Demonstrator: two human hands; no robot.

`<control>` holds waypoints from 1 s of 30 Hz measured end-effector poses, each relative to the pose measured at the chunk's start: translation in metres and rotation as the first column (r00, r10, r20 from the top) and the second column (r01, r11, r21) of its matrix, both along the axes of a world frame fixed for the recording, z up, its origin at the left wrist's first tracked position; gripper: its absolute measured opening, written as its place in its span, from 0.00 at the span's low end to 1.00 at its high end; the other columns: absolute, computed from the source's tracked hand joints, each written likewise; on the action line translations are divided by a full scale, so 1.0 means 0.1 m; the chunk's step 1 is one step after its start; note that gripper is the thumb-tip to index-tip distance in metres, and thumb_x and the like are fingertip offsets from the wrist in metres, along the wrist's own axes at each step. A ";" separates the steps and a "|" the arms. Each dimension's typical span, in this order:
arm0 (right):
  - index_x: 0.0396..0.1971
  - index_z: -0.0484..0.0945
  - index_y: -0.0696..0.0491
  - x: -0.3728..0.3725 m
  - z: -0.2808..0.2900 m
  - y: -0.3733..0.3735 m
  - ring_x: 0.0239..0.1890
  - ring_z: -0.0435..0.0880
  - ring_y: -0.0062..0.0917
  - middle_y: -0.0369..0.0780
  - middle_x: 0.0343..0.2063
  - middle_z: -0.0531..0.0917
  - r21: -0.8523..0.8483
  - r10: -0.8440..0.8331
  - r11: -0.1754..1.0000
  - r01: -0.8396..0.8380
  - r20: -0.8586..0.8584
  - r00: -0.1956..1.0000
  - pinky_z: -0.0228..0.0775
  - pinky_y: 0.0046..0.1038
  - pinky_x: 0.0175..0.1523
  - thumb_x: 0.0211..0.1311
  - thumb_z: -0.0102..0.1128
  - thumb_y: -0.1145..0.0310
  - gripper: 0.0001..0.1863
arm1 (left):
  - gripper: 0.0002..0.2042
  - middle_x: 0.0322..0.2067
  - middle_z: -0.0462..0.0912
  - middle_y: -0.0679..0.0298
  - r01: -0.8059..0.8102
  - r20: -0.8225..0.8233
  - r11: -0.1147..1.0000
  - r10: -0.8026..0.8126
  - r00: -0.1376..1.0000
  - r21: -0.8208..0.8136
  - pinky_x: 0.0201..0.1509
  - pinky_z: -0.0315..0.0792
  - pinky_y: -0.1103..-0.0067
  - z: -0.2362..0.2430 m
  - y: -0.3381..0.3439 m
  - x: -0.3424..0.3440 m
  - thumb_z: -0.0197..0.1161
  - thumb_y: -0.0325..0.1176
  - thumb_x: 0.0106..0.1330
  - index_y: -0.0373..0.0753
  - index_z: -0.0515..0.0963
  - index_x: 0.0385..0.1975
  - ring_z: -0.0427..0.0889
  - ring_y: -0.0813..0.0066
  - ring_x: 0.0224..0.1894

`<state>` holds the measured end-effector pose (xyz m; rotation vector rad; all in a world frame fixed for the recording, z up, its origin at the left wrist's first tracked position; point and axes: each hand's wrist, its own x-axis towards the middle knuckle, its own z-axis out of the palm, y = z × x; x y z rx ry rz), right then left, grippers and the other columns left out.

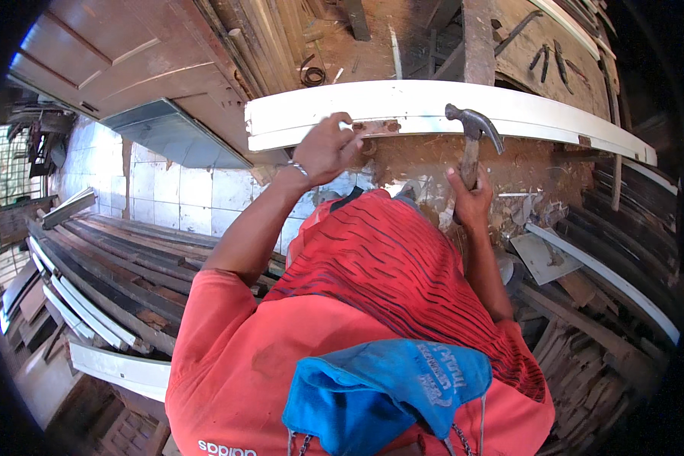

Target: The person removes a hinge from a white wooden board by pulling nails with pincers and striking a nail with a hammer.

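Note:
A long white wooden board (304,110) runs crosswise in front of me, with a bare brown recess (380,128) cut into its near edge. Beside the left end of that recess is my left hand (328,150), its fingers curled toward the thumb at the board's near edge. Whatever they pinch, if anything, is too small to make out. My right hand (473,199) is closed around the wooden handle of a claw hammer (473,125). The hammer's metal head points up and overlaps the board's near edge in view, to the right of the recess.
Beyond the board, pliers (539,62) and other hand tools lie on a wooden surface (513,59). A brown panelled door (121,45) and a glass sheet (175,133) are at the far left. Stacked timber (129,266) lies left; more wood pieces (585,380) lie right.

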<state>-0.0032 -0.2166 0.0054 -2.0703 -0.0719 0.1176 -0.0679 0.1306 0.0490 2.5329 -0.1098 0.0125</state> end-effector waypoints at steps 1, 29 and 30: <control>0.47 0.80 0.60 -0.05 0.00 -0.03 0.46 0.80 0.27 0.42 0.43 0.83 0.008 -0.011 1.000 0.011 -0.036 0.999 0.71 0.31 0.54 0.59 0.75 0.60 0.23 | 0.16 0.59 0.74 0.49 0.039 -0.051 0.999 -0.040 0.998 -0.023 0.55 0.76 0.59 -0.11 -0.10 0.01 0.59 0.37 0.69 0.44 0.82 0.54 0.82 0.47 0.49; 0.44 0.81 0.58 -0.33 1.03 0.08 0.24 0.78 0.16 0.33 0.26 0.82 0.281 -0.006 0.959 0.031 -0.092 0.996 0.72 0.23 0.29 0.59 0.74 0.70 0.16 | 0.10 0.33 0.86 0.63 -0.174 -0.086 0.750 0.156 0.984 -0.639 0.34 0.78 0.78 -0.04 -0.20 0.78 0.68 0.34 0.69 0.34 0.81 0.42 0.81 0.81 0.29; 0.43 0.81 0.58 -0.33 1.04 0.10 0.24 0.78 0.15 0.33 0.26 0.82 0.288 -0.008 0.957 0.037 -0.099 0.995 0.71 0.23 0.29 0.59 0.75 0.69 0.15 | 0.10 0.32 0.86 0.63 -0.166 -0.075 0.762 0.153 0.985 -0.626 0.33 0.77 0.79 -0.07 -0.20 0.77 0.68 0.34 0.69 0.34 0.81 0.42 0.81 0.81 0.28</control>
